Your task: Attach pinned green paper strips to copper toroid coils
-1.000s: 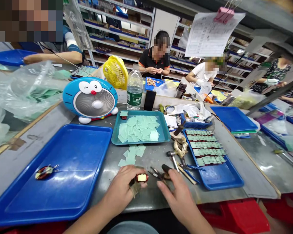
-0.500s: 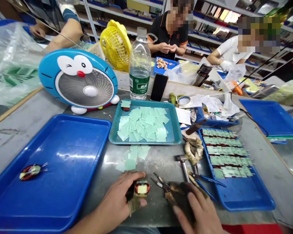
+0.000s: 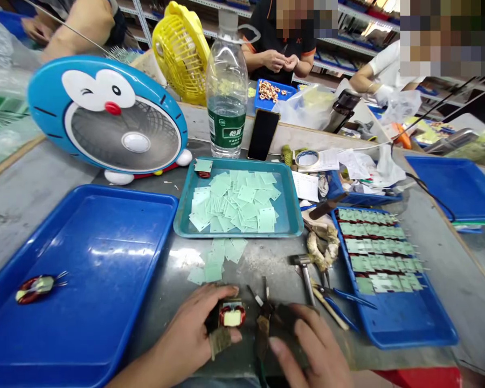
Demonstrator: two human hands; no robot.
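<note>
My left hand point(image 3: 194, 331) is closed around a small red-wound coil point(image 3: 231, 314) with a pale core, held on the grey bench near the front edge; its thumb wears a taped cover. My right hand point(image 3: 307, 345) grips a pair of dark-handled pliers point(image 3: 264, 312) whose jaws point away from me, just right of the coil. Loose pale green paper squares point(image 3: 218, 258) lie on the bench just beyond my left hand. A finished red coil point(image 3: 36, 288) with wire leads rests in the big blue tray point(image 3: 105, 258) at left.
A teal tray point(image 3: 291, 226) of green squares sits ahead, a blue tray point(image 3: 396, 323) with rows of green-topped parts at right. Hammer point(image 3: 305, 269) and other hand tools lie between. A blue cartoon fan point(image 3: 105, 121), water bottle point(image 3: 226, 102) and phone stand behind. Other people work across the bench.
The view dipped and moved closer to the bench. My right hand closed on the pliers and turned them so the jaws point away. My left hand kept hold of the coil.
</note>
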